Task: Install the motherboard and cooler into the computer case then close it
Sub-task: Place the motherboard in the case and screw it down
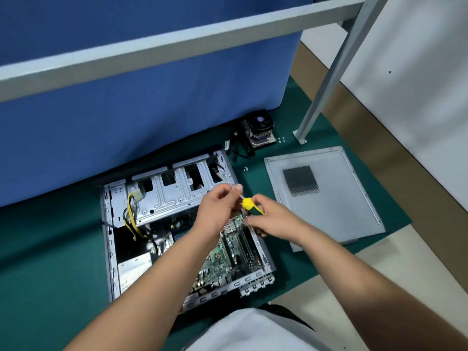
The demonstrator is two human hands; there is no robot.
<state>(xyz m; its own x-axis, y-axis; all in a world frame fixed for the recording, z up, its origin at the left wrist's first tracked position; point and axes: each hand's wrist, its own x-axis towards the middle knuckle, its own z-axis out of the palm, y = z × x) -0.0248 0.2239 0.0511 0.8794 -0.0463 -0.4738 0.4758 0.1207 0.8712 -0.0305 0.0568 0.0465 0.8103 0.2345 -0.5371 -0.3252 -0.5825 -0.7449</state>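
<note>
An open grey computer case (pixel 111 239) lies on its side on a green mat, with the green motherboard (pixel 228 254) inside it. Over the case's right edge my right hand (pixel 272 219) grips a screwdriver with a yellow handle (pixel 248 203). My left hand (pixel 217 209) pinches the screwdriver's upper end between its fingertips. The black cooler (pixel 258 127) with its fan and cable sits apart on the mat behind the case. The grey side panel (pixel 336 198) lies flat to the right of the case.
A blue partition (pixel 152 110) stands right behind the case. A grey metal frame leg (pixel 326 84) is bolted down at the back right. Loose screws (pixel 281 140) lie near the cooler and another small pair (pixel 245 168) beside the case. Yellow power cables (pixel 131 216) hang inside the case.
</note>
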